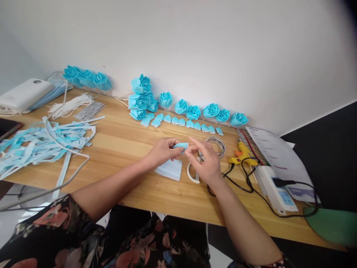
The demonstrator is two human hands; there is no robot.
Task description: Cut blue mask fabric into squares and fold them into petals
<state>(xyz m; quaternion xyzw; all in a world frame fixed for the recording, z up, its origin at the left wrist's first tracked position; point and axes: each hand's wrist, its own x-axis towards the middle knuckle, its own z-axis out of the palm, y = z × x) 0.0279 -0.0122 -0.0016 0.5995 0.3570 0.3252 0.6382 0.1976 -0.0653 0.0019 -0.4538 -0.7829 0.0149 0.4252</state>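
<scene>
Between left hand and right hand, half-covered blue piece

A plain white wall rises behind a light wooden table and meets a second pale wall in the left corner. At the right it gives way to a dark surface. Soft, even light covers the tabletop.
</scene>
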